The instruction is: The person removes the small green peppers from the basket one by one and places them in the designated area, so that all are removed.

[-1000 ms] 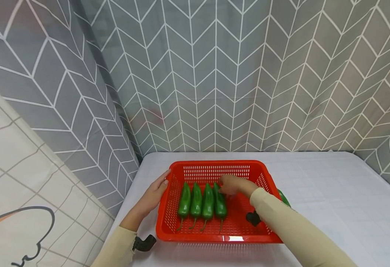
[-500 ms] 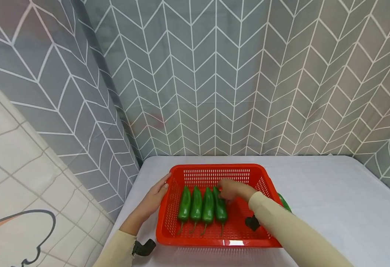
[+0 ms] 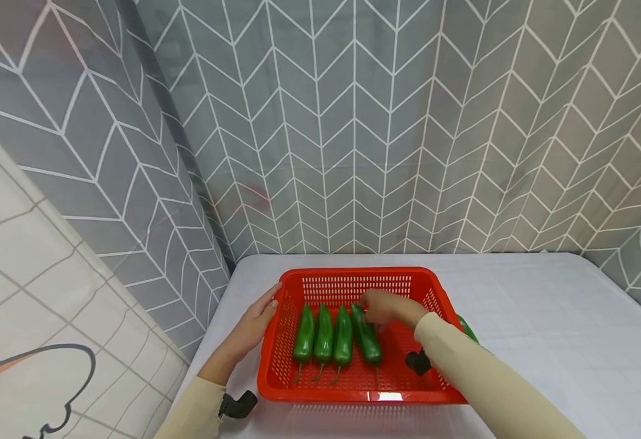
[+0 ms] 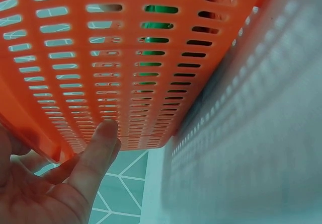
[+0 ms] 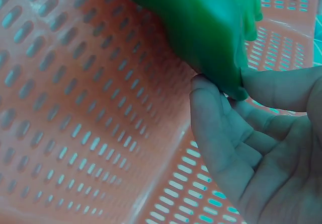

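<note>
A red perforated plastic basket (image 3: pixel 353 396) holds several long green peppers, tips to the back and stems to the front. Three lie side by side on the left, the middle one being a green pepper (image 3: pixel 323 338). Slanted beside them is the rightmost green pepper (image 3: pixel 368 344). My right hand (image 3: pixel 382 306) pinches its tip between thumb and fingers, plain in the right wrist view, where the pepper (image 5: pixel 201 27) hangs over the basket floor. My left hand (image 3: pixel 251 323) touches the basket's left side with extended fingers, seen against the outer wall (image 4: pixel 146 98) in the left wrist view.
Another green item (image 3: pixel 467 329) shows just outside the basket's right wall, partly hidden by the right sleeve (image 3: pixel 479 366). Everything stands on a table with a white cloth (image 3: pixel 551 317). Behind hangs a grey patterned curtain (image 3: pixel 353 134); white tiles (image 3: pixel 35 262) are on the left.
The rightmost pepper's stem end has swung to the right, leaving a gap beside the other three. My right hand has shifted slightly right with its tip. The left hand stays at the basket.
</note>
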`<state>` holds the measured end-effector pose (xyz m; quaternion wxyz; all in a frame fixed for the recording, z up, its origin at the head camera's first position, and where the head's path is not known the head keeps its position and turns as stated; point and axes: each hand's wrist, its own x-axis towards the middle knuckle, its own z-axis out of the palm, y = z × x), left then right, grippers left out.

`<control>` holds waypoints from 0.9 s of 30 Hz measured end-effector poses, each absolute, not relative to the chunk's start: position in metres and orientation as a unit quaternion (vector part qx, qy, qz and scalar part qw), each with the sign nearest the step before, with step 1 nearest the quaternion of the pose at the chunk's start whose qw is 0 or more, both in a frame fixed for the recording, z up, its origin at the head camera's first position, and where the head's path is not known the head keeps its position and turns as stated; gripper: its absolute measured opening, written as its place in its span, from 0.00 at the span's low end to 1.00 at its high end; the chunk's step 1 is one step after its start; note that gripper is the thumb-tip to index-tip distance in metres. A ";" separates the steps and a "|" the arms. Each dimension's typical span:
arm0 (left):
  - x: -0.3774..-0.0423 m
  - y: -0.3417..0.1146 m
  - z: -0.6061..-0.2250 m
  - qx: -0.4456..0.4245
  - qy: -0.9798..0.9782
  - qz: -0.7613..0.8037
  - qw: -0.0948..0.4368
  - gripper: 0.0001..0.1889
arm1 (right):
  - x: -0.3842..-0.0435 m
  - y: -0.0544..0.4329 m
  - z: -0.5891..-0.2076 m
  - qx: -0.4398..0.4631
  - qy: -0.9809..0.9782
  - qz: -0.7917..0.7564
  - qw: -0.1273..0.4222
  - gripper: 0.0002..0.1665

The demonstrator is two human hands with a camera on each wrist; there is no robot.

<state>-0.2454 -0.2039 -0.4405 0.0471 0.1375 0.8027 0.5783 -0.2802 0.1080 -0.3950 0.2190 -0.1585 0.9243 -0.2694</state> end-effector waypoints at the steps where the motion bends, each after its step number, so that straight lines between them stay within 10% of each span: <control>1: -0.245 -0.204 -0.440 0.139 0.802 0.579 0.047 0.28 | -0.281 0.109 -0.394 -0.159 0.923 -0.273 0.219 0.17; 27: -0.244 -0.203 -0.439 0.133 0.803 0.579 0.045 0.28 | -0.279 0.139 -0.372 -0.160 0.910 -0.334 0.185 0.13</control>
